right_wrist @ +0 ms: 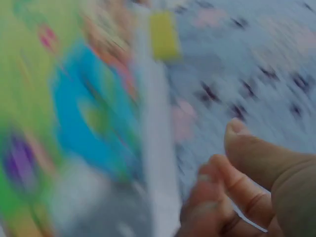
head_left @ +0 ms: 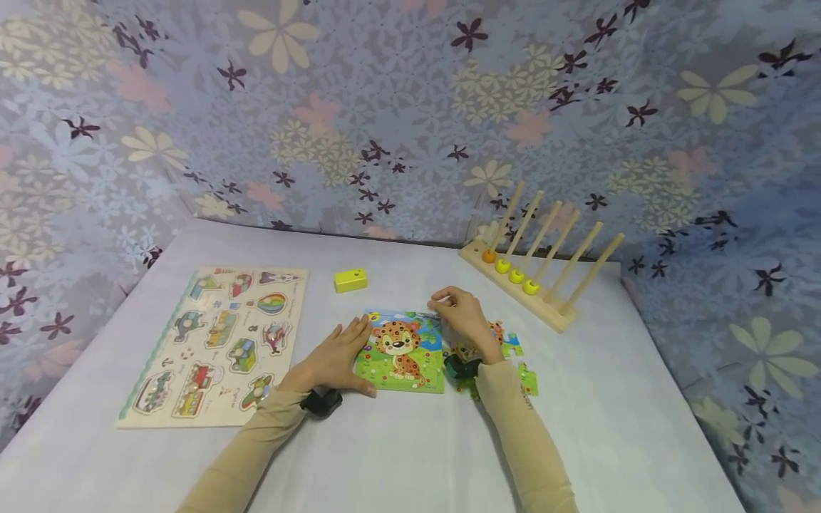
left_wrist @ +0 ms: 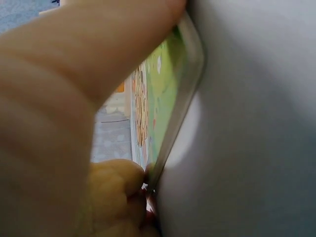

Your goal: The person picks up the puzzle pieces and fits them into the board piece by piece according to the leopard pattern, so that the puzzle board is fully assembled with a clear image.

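Observation:
A puzzle board (head_left: pixel 399 356) with a spotted leopard cub on green grass lies flat in the middle of the table. My left hand (head_left: pixel 336 356) rests beside its left edge, fingers spread toward the upper corner and thumb near the lower one. In the left wrist view the thumb (left_wrist: pixel 123 39) touches the board's rim (left_wrist: pixel 180 98). Over the board's upper right corner hovers my right hand (head_left: pixel 463 313), fingers loosely bent. The right wrist view, partly blurred, shows its thumb (right_wrist: pixel 256 153) apart from the fingers, nothing visible between. Loose puzzle pieces (head_left: pixel 513 345) lie partly hidden under the right wrist.
A wooden picture-peg board (head_left: pixel 218 342) lies at the left. Behind the puzzle sits a yellow block (head_left: pixel 350 280). At the back right stands a wooden peg rack (head_left: pixel 522 288) with tall rods and several yellow and orange beads. Flowered cloth (head_left: pixel 398 128) hangs behind the table.

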Motion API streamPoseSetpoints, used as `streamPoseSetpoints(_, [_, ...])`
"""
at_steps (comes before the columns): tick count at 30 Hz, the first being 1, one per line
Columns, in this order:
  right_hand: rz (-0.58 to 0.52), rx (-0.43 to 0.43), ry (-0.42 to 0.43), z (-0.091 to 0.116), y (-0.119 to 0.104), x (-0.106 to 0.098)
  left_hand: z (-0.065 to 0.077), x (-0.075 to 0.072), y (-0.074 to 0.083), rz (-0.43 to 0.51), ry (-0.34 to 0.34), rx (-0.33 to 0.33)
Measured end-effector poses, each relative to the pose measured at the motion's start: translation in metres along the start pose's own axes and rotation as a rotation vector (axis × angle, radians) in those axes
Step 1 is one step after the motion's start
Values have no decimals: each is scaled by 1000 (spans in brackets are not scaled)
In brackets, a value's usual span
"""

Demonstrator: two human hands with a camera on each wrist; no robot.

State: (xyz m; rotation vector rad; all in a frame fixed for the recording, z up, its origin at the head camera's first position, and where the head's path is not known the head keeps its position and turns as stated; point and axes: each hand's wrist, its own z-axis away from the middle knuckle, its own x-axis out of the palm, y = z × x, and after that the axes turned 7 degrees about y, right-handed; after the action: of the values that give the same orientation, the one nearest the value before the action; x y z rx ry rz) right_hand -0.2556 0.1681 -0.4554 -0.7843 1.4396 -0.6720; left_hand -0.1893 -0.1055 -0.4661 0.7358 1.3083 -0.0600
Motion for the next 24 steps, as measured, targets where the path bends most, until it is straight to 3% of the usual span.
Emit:
streamPoseSetpoints(6, [116,49,6,10,24,-60,4,0,0,-9,4,-7])
streamPoseSetpoints(10, [153,98,-103,20,37,-83,6,-1,3,-1,-9,-10])
streamPoseSetpoints(16, [260,72,-208,27,34,-85,8,-3,8,0,-15,-14])
streamPoseSetpoints(24, [303,123,-177,28,30,-79,5,1,9,-2,-10,-5])
